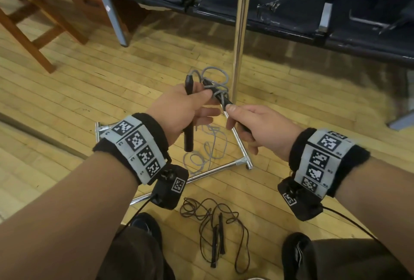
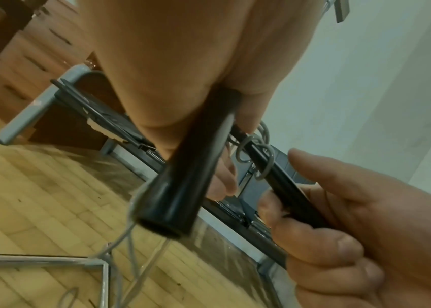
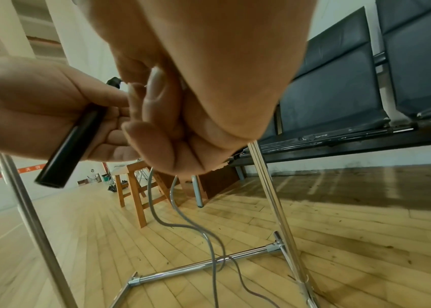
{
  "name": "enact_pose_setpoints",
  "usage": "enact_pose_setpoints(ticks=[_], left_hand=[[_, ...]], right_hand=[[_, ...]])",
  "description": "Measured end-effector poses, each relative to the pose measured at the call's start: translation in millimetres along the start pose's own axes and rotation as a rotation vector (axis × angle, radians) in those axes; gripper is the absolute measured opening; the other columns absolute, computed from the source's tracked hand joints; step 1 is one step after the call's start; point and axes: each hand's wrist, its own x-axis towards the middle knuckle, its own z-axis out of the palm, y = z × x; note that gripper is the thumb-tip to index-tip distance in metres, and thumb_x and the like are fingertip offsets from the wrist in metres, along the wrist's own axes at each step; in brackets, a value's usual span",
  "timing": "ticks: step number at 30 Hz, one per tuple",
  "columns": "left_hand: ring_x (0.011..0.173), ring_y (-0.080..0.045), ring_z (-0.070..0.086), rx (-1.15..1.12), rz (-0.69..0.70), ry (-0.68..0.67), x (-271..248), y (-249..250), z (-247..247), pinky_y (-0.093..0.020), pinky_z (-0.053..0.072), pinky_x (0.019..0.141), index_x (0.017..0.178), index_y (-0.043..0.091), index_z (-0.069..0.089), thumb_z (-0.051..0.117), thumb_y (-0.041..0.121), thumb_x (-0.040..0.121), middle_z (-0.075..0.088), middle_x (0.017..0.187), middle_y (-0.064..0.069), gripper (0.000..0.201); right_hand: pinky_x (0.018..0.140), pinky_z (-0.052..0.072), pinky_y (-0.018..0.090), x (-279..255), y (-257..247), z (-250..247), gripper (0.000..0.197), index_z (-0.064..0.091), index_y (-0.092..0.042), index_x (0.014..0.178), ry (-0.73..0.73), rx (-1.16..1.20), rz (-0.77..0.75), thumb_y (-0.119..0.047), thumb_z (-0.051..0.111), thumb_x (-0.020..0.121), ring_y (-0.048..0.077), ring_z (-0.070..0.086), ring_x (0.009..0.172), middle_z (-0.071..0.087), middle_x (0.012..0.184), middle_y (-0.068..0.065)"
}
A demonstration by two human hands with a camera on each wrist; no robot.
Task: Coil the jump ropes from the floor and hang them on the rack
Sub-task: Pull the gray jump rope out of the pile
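1. Left hand (image 1: 179, 109) grips one smooth black cylindrical handle (image 1: 189, 120) of the grey jump rope (image 1: 215, 80).
2. Right hand (image 1: 262, 129) grasps the other handle (image 1: 224, 98), wrapped in braided cord.
3. A thin brown rope (image 1: 215, 230) lies tangled on the near wooden floor (image 1: 67, 82), beside the chrome rack (image 1: 240, 33).

Grey jump rope (image 1: 216, 82) held, dark jump rope (image 1: 215, 232) floored

Rack (image 1: 240, 33) top beyond frame edge

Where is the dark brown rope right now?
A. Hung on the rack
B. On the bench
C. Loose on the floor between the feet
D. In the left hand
C: the brown rope lies uncoiled on the floor; both hands hold the grey rope's handles.
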Motion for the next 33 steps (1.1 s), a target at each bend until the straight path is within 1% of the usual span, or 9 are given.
enact_pose_setpoints(ticks=[5, 11, 16, 20, 23, 26, 28, 30, 33], left_hand=[[0.098, -0.038, 0.077, -0.209, 0.014, -0.077, -2, 3, 7, -0.046, 0.064, 0.085, 0.127, 0.009, 0.067, 0.048, 0.015, 0.112, 0.078, 0.116, -0.018, 0.025], [0.104, -0.031, 0.078, 0.016, 0.127, -0.079, -1, -1, 6, -0.045, 0.059, 0.089, 0.114, 0.019, 0.07, 0.048, 0.023, 0.112, 0.08, 0.113, -0.011, 0.022], [0.099, -0.035, 0.079, -0.129, 0.085, -0.018, -1, 1, 4, -0.042, 0.064, 0.084, 0.12, 0.018, 0.068, 0.048, 0.028, 0.113, 0.081, 0.108, -0.016, 0.024], [0.088, -0.037, 0.079, -0.284, 0.03, -0.009, 0, 4, 2, -0.044, 0.065, 0.076, 0.13, 0.008, 0.063, 0.046, 0.039, 0.113, 0.079, 0.105, -0.024, 0.039], [0.079, -0.03, 0.076, -0.233, -0.002, -0.005, 2, 1, -1, -0.039, 0.062, 0.071, 0.131, 0.005, 0.064, 0.048, 0.031, 0.113, 0.078, 0.097, -0.017, 0.035], [0.073, -0.027, 0.073, -0.137, -0.032, -0.018, 2, -3, -5, -0.036, 0.061, 0.065, 0.122, 0.009, 0.072, 0.052, 0.024, 0.111, 0.076, 0.088, -0.012, 0.027], [0.068, -0.023, 0.073, -0.049, -0.034, -0.041, 2, -5, -8, -0.035, 0.061, 0.064, 0.115, 0.012, 0.075, 0.054, 0.024, 0.11, 0.076, 0.088, -0.011, 0.025], [0.071, -0.023, 0.075, 0.035, -0.034, -0.061, 2, -7, -8, -0.035, 0.06, 0.066, 0.11, 0.013, 0.076, 0.055, 0.025, 0.109, 0.078, 0.091, -0.012, 0.024], [0.07, -0.023, 0.073, 0.1, -0.038, -0.096, 3, -10, -6, -0.033, 0.06, 0.064, 0.091, 0.024, 0.081, 0.063, 0.029, 0.097, 0.077, 0.085, -0.01, 0.02]], right_hand=[[0.048, 0.04, 0.031, -3, -3, -1, 0.068, 0.066, 0.002, 0.103, -0.042, 0.205, 0.063, -0.059, 0.037, 0.105, 0.017, 0.031, 0.044, 0.04, 0.057, 0.004], [0.05, 0.031, 0.032, -2, -8, 6, 0.049, 0.052, -0.011, 0.111, -0.078, 0.523, 0.169, -0.057, 0.035, 0.105, 0.019, 0.017, 0.053, 0.041, 0.062, 0.003], [0.051, 0.031, 0.033, 2, -11, 13, 0.045, 0.049, -0.012, 0.107, -0.08, 0.578, 0.172, -0.056, 0.037, 0.105, 0.018, 0.019, 0.054, 0.039, 0.062, 0.002], [0.059, 0.044, 0.04, 4, -8, 23, 0.045, 0.055, -0.005, 0.107, -0.037, 0.461, 0.135, -0.048, 0.04, 0.107, 0.023, 0.041, 0.053, 0.051, 0.067, 0.008], [0.085, 0.056, 0.053, 3, -9, 26, 0.042, 0.064, -0.002, 0.116, -0.03, 0.254, 0.09, -0.038, 0.044, 0.109, 0.032, 0.066, 0.075, 0.07, 0.087, 0.019], [0.102, 0.052, 0.051, 2, -15, 14, 0.033, 0.069, -0.013, 0.116, -0.023, -0.031, 0.062, -0.039, 0.05, 0.106, 0.026, 0.073, 0.094, 0.077, 0.106, 0.009], [0.1, 0.055, 0.048, 2, -20, 4, 0.027, 0.07, -0.02, 0.111, 0.048, -0.094, 0.04, -0.042, 0.057, 0.102, 0.023, 0.072, 0.097, 0.075, 0.107, 0.004], [0.097, 0.056, 0.048, 1, -23, -2, 0.023, 0.069, -0.02, 0.11, 0.113, -0.092, -0.001, -0.039, 0.062, 0.099, 0.019, 0.07, 0.091, 0.074, 0.105, 0.002], [0.092, 0.054, 0.044, -1, -25, -4, 0.018, 0.068, -0.018, 0.112, 0.092, -0.051, -0.048, -0.028, 0.061, 0.1, 0.019, 0.069, 0.091, 0.076, 0.103, 0.003]])
